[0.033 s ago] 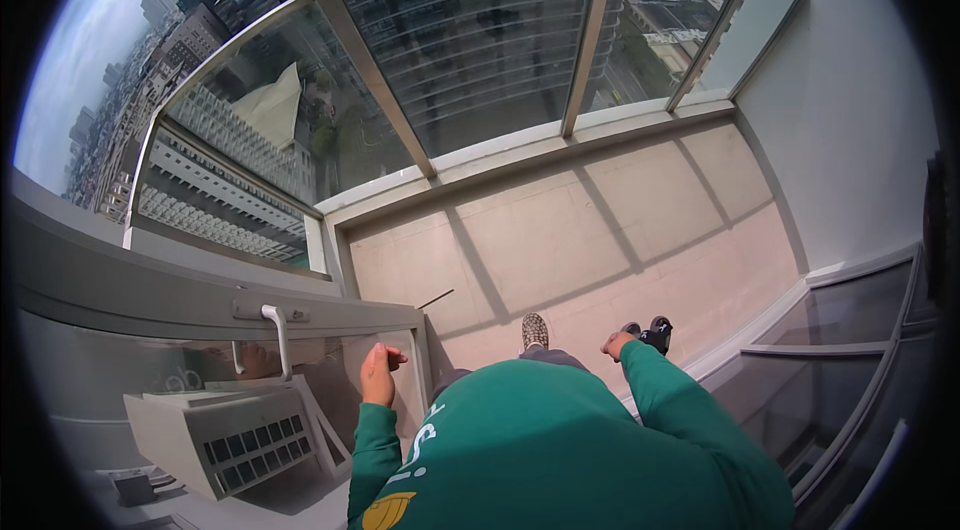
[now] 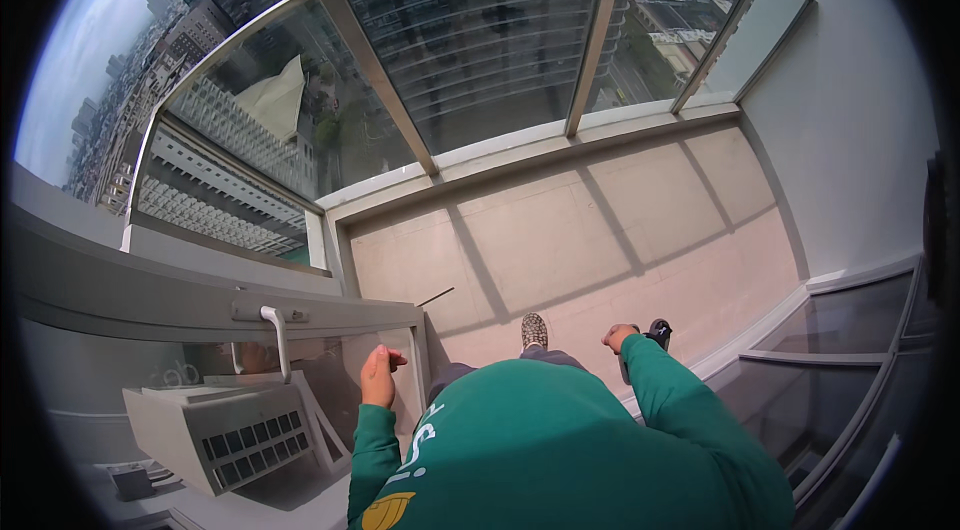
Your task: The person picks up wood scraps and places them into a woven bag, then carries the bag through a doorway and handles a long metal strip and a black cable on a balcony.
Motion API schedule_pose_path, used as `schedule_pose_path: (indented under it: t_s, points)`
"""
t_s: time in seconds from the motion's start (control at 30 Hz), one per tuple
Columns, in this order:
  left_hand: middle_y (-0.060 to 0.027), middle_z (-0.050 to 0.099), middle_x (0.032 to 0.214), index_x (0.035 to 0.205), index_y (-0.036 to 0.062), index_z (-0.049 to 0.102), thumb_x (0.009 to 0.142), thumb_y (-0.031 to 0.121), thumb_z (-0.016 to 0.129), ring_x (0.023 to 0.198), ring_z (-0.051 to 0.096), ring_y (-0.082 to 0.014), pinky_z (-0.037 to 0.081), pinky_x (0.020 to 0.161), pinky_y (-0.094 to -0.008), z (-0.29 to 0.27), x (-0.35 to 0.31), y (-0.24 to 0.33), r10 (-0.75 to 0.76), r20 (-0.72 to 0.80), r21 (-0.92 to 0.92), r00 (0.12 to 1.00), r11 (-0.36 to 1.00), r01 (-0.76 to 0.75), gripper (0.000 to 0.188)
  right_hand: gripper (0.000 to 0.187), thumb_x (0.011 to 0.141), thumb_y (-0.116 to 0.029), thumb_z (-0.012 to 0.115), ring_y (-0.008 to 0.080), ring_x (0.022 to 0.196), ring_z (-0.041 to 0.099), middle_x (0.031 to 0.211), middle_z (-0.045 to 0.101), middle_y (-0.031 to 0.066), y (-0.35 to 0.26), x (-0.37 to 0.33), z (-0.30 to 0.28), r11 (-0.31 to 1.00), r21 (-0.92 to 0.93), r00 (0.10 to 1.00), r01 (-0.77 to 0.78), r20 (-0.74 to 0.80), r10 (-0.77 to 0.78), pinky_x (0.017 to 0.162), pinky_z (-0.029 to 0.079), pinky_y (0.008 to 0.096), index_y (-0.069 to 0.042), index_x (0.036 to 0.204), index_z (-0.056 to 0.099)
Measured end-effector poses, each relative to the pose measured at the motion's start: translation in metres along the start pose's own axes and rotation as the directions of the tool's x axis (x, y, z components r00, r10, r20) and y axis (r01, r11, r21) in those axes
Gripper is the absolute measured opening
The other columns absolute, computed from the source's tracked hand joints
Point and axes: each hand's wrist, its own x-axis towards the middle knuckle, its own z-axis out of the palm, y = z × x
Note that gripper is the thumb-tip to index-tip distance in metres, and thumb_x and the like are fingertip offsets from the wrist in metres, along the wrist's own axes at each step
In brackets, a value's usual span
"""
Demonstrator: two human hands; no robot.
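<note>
My left hand (image 2: pixel 379 376) hangs by the glass door's edge, its fingers loosely curled, and nothing shows in it. Nearest to it is the door (image 2: pixel 330 318) with its pale lever handle (image 2: pixel 277 338); hand and handle are apart. My right hand (image 2: pixel 619 337) is held low in front on the right, fingers curled in, with nothing visible in the grip. Just beyond it sits a black shoe (image 2: pixel 660 333), partly covered by the hand and sleeve. A patterned shoe (image 2: pixel 535 331) is on my foot between the hands. Both arms wear green sleeves.
The balcony floor (image 2: pixel 540 240) carries railing shadows. A glass railing (image 2: pixel 480 40) bounds the far side, above a city far below. A white wall (image 2: pixel 850 130) stands right, with framed glass panels (image 2: pixel 820 370) below. A boxy vented unit (image 2: pixel 235 435) shows through the door glass.
The view has shifted very slightly. My right hand sits a touch lower and covers more of the black footwear; my left hand holds its place.
</note>
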Motion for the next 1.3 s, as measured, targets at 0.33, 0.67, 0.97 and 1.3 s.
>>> schedule_pose_path:
  t_s: [0.33,0.67,0.97,1.3]
  points:
    - [-0.0079,0.069,0.081,0.088,0.0012,0.064,0.096,0.032,0.052,0.077,0.062,-0.0159,0.049,0.073,-0.0313,0.027,0.062,0.001,-0.036,-0.011,0.25,0.999,0.968,0.038,0.034,0.017,0.086,-0.023,0.064,0.0176,0.06,0.059,0.071,0.062,0.006,-0.089,0.134,-0.126,0.973,0.227,0.993,-0.043,-0.099,0.067,0.052,0.049,0.037,-0.008,0.091,0.062]
    - [-0.0141,0.066,0.083,0.099,0.0044,0.064,0.091,0.036,0.06,0.074,0.062,-0.0279,0.049,0.071,-0.0371,0.045,0.176,0.067,0.013,0.192,0.319,0.981,0.945,-0.075,0.033,0.037,0.093,-0.035,0.056,0.02,0.04,0.052,0.064,0.058,0.0097,-0.334,0.09,-0.186,0.914,0.38,0.983,0.145,0.053,-0.178,0.041,0.046,0.0342,-0.005,0.076,0.067]
    - [-0.0075,0.064,0.077,0.095,0.0049,0.064,0.091,0.037,0.061,0.071,0.059,-0.0169,0.047,0.067,-0.0329,0.029,0.165,0.029,-0.246,-0.171,0.176,0.954,0.945,0.276,0.032,0.039,0.088,-0.006,0.06,0.0138,0.094,0.055,0.109,0.053,0.0071,-0.591,0.094,-0.288,0.472,0.299,0.545,0.829,-0.251,-0.8,0.084,0.047,0.0279,-0.003,0.127,0.053]
    - [-0.0133,0.07,0.086,0.094,0.0029,0.065,0.085,0.039,0.063,0.08,0.066,-0.0277,0.05,0.079,-0.0388,0.193,0.033,-0.122,-0.835,-0.514,-0.37,0.195,0.421,0.828,0.037,0.029,0.09,-0.004,0.059,0.0323,0.134,0.041,0.128,0.056,0.0131,-0.856,0.004,-0.43,-0.491,-0.263,-0.556,0.83,-0.331,-0.762,0.111,0.035,0.0464,-0.006,0.119,0.062]
